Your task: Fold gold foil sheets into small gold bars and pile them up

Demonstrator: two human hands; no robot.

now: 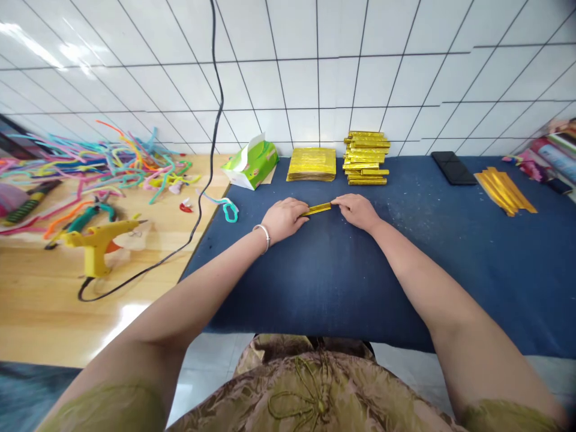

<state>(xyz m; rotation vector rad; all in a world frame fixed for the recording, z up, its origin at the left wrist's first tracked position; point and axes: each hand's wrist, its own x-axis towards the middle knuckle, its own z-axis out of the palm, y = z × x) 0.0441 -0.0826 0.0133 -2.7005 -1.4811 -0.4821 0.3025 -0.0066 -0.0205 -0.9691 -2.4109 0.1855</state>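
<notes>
Left hand: your left hand (283, 219) pinched one end of the gold strip (317, 209), fingers closed.
Right hand: your right hand (357, 210) gripped the other end.
Counter: the strip lay on the blue counter (342, 270), near its far edge.

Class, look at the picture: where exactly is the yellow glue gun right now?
The yellow glue gun lies on the wooden table, left of the blue cloth, below the tangle of coloured pipe cleaners and beside a black cable.
</notes>
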